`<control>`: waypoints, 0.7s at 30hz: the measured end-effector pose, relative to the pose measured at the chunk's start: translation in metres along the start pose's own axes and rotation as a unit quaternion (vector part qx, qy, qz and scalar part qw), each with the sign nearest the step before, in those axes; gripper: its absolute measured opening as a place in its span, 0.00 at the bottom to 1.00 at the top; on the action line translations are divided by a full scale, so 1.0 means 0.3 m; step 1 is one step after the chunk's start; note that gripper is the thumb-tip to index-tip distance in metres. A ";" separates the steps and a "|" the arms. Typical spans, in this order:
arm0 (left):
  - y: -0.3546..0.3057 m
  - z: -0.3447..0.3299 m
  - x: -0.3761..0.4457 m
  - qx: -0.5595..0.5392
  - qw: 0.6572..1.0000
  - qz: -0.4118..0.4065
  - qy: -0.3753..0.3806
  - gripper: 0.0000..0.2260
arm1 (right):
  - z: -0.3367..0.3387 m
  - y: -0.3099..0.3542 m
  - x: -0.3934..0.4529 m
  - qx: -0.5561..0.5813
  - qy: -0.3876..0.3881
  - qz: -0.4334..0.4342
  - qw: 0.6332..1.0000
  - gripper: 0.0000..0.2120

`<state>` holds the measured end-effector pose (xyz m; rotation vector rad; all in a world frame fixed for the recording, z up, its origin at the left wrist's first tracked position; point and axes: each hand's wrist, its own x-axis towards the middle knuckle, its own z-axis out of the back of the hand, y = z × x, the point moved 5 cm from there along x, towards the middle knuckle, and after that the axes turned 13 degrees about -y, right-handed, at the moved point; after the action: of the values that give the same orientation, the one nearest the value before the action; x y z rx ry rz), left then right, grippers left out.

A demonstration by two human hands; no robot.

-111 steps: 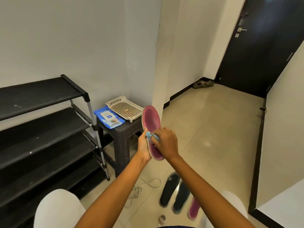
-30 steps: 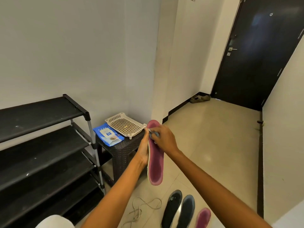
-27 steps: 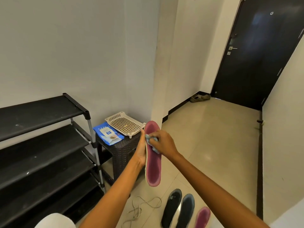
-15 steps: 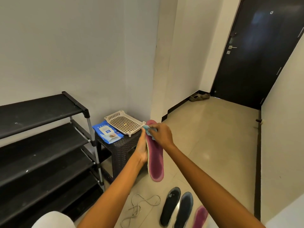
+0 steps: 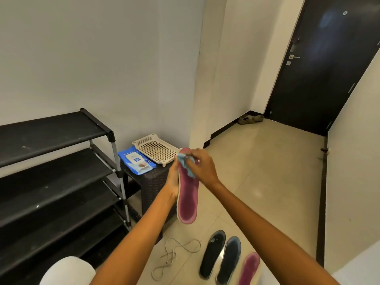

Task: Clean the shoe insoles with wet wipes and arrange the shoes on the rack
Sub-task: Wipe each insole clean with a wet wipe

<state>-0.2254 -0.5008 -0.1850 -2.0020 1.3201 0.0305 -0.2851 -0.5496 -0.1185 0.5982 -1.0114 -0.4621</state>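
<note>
Between the hands, pink insole (image 5: 188, 194): left hand (image 5: 172, 182) gripping, right hand (image 5: 202, 168) pinching wipe (image 5: 186, 164).

Single head-worn view looks forward and down, close over the floor (image 5: 267, 182).

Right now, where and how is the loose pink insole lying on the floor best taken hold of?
Pinch the pink insole on the floor by its right long edge near the top end, coming from above and the right. It lies flat, its left edge runs close beside the dark insole, and its lower end is cut off by the frame.
</note>
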 end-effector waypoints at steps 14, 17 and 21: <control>-0.061 0.040 0.036 -0.029 0.998 -0.040 -0.034 0.28 | -0.052 -0.042 -0.090 -0.079 0.086 -0.022 0.993 0.11; -0.055 0.028 0.031 -0.004 0.999 -0.047 -0.019 0.26 | -0.031 -0.064 -0.085 0.016 0.050 -0.111 0.992 0.06; -0.035 0.003 0.013 0.010 0.999 -0.050 -0.013 0.25 | -0.011 -0.087 -0.040 0.023 -0.005 -0.156 0.988 0.08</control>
<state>-0.2149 -0.5011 -0.1814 -2.0418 1.1990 -0.0027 -0.2899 -0.5611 -0.1446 0.8018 -0.9431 -0.7184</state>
